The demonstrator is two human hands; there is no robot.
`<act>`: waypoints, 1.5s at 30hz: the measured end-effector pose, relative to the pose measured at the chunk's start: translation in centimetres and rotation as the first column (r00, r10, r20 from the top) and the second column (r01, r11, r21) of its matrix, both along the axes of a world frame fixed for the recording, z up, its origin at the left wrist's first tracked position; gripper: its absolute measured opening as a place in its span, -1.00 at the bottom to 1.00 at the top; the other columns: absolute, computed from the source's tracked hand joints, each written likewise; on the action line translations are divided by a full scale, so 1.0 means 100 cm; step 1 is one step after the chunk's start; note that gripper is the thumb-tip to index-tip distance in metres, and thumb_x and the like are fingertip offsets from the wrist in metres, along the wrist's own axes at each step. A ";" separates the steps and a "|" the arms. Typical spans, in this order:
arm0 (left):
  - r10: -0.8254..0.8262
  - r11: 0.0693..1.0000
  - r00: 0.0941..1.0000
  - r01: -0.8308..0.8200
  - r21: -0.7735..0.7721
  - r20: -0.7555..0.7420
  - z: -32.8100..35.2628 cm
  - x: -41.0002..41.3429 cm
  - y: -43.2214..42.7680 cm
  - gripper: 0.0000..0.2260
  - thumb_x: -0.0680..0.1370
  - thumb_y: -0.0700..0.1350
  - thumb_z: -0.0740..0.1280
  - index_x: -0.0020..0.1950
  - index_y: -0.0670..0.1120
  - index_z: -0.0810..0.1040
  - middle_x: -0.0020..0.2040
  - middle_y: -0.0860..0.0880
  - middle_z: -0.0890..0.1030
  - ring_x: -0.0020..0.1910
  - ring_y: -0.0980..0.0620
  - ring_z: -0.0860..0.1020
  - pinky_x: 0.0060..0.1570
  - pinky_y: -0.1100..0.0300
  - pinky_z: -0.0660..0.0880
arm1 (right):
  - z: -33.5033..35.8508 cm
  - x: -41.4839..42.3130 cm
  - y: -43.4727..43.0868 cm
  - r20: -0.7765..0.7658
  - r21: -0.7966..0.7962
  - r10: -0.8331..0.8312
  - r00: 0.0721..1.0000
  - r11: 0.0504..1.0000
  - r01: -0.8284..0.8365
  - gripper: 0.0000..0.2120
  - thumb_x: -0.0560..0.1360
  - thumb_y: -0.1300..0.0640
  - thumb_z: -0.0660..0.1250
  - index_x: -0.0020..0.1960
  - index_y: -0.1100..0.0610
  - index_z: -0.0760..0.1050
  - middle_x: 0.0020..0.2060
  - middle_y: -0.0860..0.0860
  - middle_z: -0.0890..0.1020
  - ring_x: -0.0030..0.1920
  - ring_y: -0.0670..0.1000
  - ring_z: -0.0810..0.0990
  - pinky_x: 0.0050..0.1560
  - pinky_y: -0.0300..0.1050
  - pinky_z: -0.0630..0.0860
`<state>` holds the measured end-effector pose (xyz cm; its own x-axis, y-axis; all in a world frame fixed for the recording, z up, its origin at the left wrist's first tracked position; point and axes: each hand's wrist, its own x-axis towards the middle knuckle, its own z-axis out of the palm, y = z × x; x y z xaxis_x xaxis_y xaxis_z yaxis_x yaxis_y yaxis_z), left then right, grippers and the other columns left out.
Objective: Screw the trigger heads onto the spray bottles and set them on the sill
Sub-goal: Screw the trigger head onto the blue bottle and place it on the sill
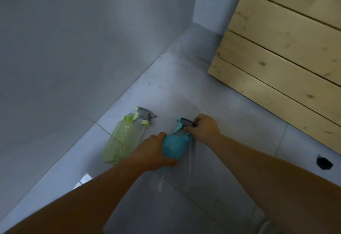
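Observation:
A teal spray bottle (pixel 174 146) is low over the pale tiled surface (pixel 230 123) in the middle of the view. My left hand (pixel 153 152) wraps its round body from the left. My right hand (pixel 204 128) grips the teal and grey trigger head (pixel 184 123) at the bottle's neck. A thin clear tube (pixel 190 158) hangs down beside the bottle. To the left stands a translucent green spray bottle (pixel 121 139) with its grey and green trigger head (pixel 144 114) on top, free of both hands.
A grey wall (pixel 73 49) runs along the left edge of the tiled surface and meets a corner post (pixel 208 2). Pale wooden boards (pixel 286 49) fill the upper right. A small black object (pixel 324 163) lies on the tiles at right.

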<state>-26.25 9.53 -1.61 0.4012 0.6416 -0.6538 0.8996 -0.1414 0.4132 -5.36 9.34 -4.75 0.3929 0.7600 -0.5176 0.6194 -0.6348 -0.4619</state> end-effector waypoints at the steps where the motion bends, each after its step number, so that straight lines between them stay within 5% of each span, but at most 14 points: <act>1: 0.022 1.000 1.000 -0.022 -0.003 0.009 -0.001 -0.001 -0.001 -0.12 0.25 0.33 0.52 0.46 0.03 0.32 0.30 -0.10 0.51 0.21 -0.10 0.55 0.18 0.01 0.54 | 0.000 -0.001 0.001 0.009 -0.012 0.016 1.000 1.000 -0.016 -0.51 0.30 -0.12 0.53 0.04 0.19 0.55 -0.11 0.11 0.60 -0.13 0.08 0.58 -0.19 -0.08 0.53; 5: 0.100 0.995 0.994 -0.099 -0.017 0.052 0.001 -0.005 -0.005 -0.19 0.29 0.31 0.53 0.42 0.00 0.38 0.26 -0.07 0.57 0.11 -0.03 0.59 0.08 0.08 0.56 | 0.004 -0.003 0.003 -0.049 -0.076 0.017 0.999 0.997 -0.021 -0.55 0.29 -0.09 0.55 -0.06 0.27 0.64 -0.26 0.12 0.60 -0.24 0.07 0.58 -0.31 -0.14 0.45; 9: 0.144 0.989 0.982 -0.141 -0.035 0.122 0.027 -0.013 -0.003 -0.23 0.34 0.27 0.53 0.43 -0.01 0.37 0.25 -0.02 0.57 0.12 0.00 0.58 0.12 0.12 0.55 | 0.019 0.003 -0.001 -0.257 -0.086 -0.155 0.954 0.987 0.137 -0.61 0.28 0.04 0.57 -0.13 0.37 0.63 -0.30 0.17 0.55 -0.27 0.11 0.57 -0.26 -0.07 0.49; 13: 0.165 0.986 0.947 -0.152 -0.070 0.274 0.085 -0.019 0.004 -0.43 0.37 0.27 0.49 0.28 0.06 0.48 0.11 0.06 0.65 0.00 0.11 0.65 0.06 0.18 0.63 | 0.080 0.017 -0.004 -0.444 -0.059 -0.218 0.869 0.975 0.215 -0.79 0.42 0.12 0.50 -0.13 0.24 0.54 -0.22 0.18 0.62 -0.17 0.14 0.65 -0.05 0.04 0.65; 22: 0.027 0.973 0.893 -0.127 0.193 0.450 0.273 -0.040 -0.005 -0.36 0.23 0.38 0.35 0.22 0.09 0.50 0.02 0.09 0.67 -0.04 0.11 0.66 -0.09 0.25 0.55 | 0.299 0.022 -0.020 -0.566 0.324 -0.127 0.815 0.874 0.361 -0.83 0.51 0.12 0.41 -0.08 0.22 0.49 -0.21 0.19 0.62 -0.29 0.07 0.62 -0.38 -0.13 0.64; 26: -0.006 0.945 0.842 -0.172 0.278 0.539 0.326 -0.056 -0.029 -0.35 0.30 0.36 0.35 0.28 0.05 0.50 0.08 0.09 0.65 0.04 0.14 0.64 -0.04 0.31 0.55 | 0.378 0.014 -0.048 -0.590 0.464 -0.049 0.806 0.797 0.388 -0.79 0.52 0.11 0.39 -0.03 0.26 0.50 -0.13 0.24 0.61 -0.20 0.11 0.66 -0.20 -0.05 0.68; 32: 0.019 0.925 0.757 -0.261 0.275 0.653 0.355 -0.074 -0.063 -0.32 0.28 0.36 0.33 0.30 0.04 0.50 0.08 0.09 0.66 0.02 0.16 0.66 -0.02 0.29 0.58 | 0.450 -0.003 -0.098 -0.676 0.597 -0.028 0.736 0.565 0.569 -0.81 0.54 0.07 0.37 0.04 0.18 0.49 -0.06 0.18 0.65 -0.08 0.14 0.73 -0.05 0.02 0.68; 36: 0.002 0.918 0.737 -0.269 0.291 0.676 0.364 -0.078 -0.074 -0.40 0.35 0.30 0.37 0.30 0.05 0.50 0.06 0.12 0.65 -0.05 0.28 0.64 -0.14 0.45 0.53 | 0.474 -0.008 -0.118 -0.749 0.610 0.010 0.662 0.400 0.684 -0.72 0.56 0.09 0.33 0.16 0.25 0.46 -0.04 0.21 0.65 -0.07 0.14 0.73 -0.06 -0.03 0.68; 39: -0.015 0.914 0.735 -0.265 0.308 0.678 0.366 -0.079 -0.078 -0.41 0.35 0.30 0.37 0.31 0.08 0.49 0.07 0.13 0.66 -0.03 0.32 0.63 -0.12 0.47 0.51 | 0.477 -0.010 -0.122 -0.777 0.595 0.034 0.628 0.367 0.715 -0.74 0.57 0.09 0.32 0.17 0.23 0.45 -0.01 0.22 0.64 -0.09 0.12 0.73 -0.08 -0.06 0.68; 45: -0.066 0.915 0.747 -0.218 0.339 0.661 0.363 -0.081 -0.073 -0.43 0.37 0.33 0.38 0.32 0.15 0.46 0.10 0.13 0.67 0.06 0.18 0.66 0.07 0.18 0.62 | 0.471 -0.008 -0.116 -0.787 0.575 0.050 0.615 0.419 0.703 -0.73 0.57 0.08 0.33 0.17 0.23 0.46 0.08 0.26 0.64 -0.05 0.13 0.74 -0.02 -0.02 0.67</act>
